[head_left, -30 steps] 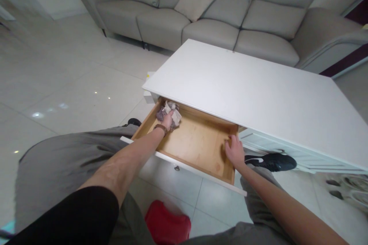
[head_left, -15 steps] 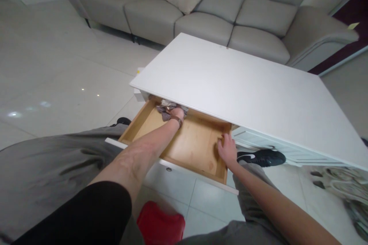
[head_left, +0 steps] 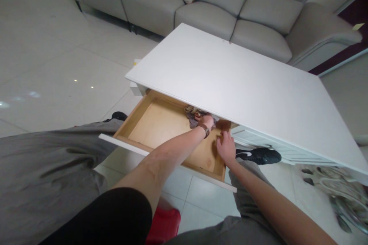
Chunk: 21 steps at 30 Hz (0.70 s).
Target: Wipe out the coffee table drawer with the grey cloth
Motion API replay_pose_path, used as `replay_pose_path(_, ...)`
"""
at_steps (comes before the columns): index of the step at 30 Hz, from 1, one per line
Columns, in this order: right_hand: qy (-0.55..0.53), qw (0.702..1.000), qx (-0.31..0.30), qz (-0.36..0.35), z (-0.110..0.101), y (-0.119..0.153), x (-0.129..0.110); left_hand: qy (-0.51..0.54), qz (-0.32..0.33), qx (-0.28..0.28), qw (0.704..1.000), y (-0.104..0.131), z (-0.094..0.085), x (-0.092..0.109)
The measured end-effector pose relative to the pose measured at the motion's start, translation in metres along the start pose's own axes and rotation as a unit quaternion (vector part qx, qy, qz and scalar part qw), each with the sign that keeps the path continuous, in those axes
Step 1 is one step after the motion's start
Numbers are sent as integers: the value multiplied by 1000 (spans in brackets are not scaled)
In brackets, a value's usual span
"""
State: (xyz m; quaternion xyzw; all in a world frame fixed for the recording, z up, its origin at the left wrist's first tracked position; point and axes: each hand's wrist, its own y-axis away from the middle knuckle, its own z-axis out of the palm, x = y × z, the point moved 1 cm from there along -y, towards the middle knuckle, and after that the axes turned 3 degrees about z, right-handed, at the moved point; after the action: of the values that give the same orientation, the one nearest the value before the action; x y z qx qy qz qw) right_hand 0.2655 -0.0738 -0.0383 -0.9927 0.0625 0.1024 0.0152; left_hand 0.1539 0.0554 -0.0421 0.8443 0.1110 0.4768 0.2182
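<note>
A wooden drawer (head_left: 161, 122) with a white front is pulled out from a white table (head_left: 244, 80). Inside, toward its back right, my left hand (head_left: 207, 121) presses on a crumpled grey-brown cloth (head_left: 193, 118), its fingers wrapped into the fabric. A brown band circles that wrist. My right hand (head_left: 226, 147) rests over the drawer's right side wall, with curled fingers reaching inside and nothing visible between them.
A grey sofa (head_left: 209, 19) stands behind the table. Below the drawer is a red plastic object (head_left: 165, 224). My feet in black shoes (head_left: 263, 155) flank the drawer. Tangled items (head_left: 342, 191) lie on the floor at right.
My left hand has moved right along the back of the drawer, and the cloth has shifted with it. My right hand stays on the side wall. The view has tilted slightly.
</note>
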Motion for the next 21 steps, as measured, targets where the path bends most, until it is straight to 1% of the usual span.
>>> replay_pose_path(2,2,1000,0,2,-1,0,-1,18,-81,72,994,-6,-22,-6)
replay_pose_path(3,2,1000,0,2,-1,0,-1,27,-109,101,989,-10,-36,-10)
replay_pose_path(4,2,1000,-1,2,-1,0,-1,35,-130,128,983,-14,-53,-15)
replay_pose_path(6,-3,1000,-2,3,-1,1,-1,49,-162,179,969,-20,-92,-27)
replay_pose_path(10,-16,1000,-5,8,-3,3,-2,54,-183,268,944,-24,-176,-61)
replay_pose_path(11,-17,1000,-6,10,-3,3,-3,52,-181,281,941,-24,-193,-69)
replay_pose_path(12,-17,1000,-8,13,-4,4,-4,50,-178,290,939,-23,-207,-75)
replay_pose_path(13,-16,1000,-9,16,-5,4,-5,48,-174,293,939,-22,-216,-80)
replay_pose_path(14,-14,1000,-10,18,-7,5,-6,45,-170,295,939,-21,-220,-82)
replay_pose_path(15,-13,1000,-10,19,-7,5,-7,42,-167,296,940,-20,-220,-83)
replay_pose_path(17,-9,1000,-11,19,-9,6,-8,33,-162,291,942,-19,-208,-78)
replay_pose_path(19,-3,1000,-12,18,-9,6,-9,20,-156,276,948,-19,-185,-68)
replay_pose_path(21,-1,1000,-13,18,-8,5,-8,3,-147,247,958,-17,-154,-54)
